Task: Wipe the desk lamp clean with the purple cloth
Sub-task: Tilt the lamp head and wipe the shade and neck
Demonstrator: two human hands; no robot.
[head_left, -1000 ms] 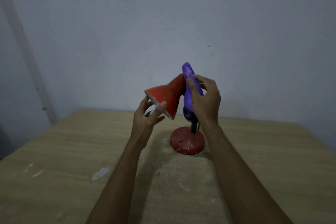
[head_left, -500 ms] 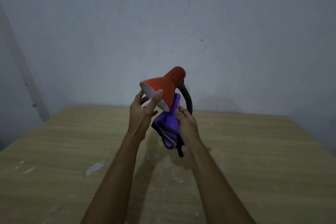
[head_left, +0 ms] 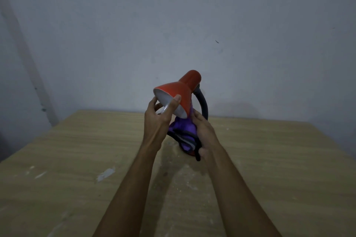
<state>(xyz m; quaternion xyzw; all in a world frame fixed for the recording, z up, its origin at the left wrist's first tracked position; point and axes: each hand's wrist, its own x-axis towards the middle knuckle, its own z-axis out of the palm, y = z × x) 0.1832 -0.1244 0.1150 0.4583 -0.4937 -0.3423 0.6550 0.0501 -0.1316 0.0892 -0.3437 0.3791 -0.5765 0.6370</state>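
The red desk lamp stands mid-table, its shade tilted up toward me with the white inside showing and a black bent neck behind it. My left hand holds the shade's rim, thumb on the red outside and fingers inside. The purple cloth, bunched with a dark edge, sits under the shade in front of the neck. My right hand grips the cloth against the lamp's lower part. The lamp's base is almost wholly hidden behind cloth and hand.
The wooden table carries white dust and a pale paint smear at front left. A bare grey wall rises right behind the table's far edge.
My right hand and the cloth dropped from the top of the shade down below it, by the neck. The shade's opening tipped upward. My left hand stayed on the rim.
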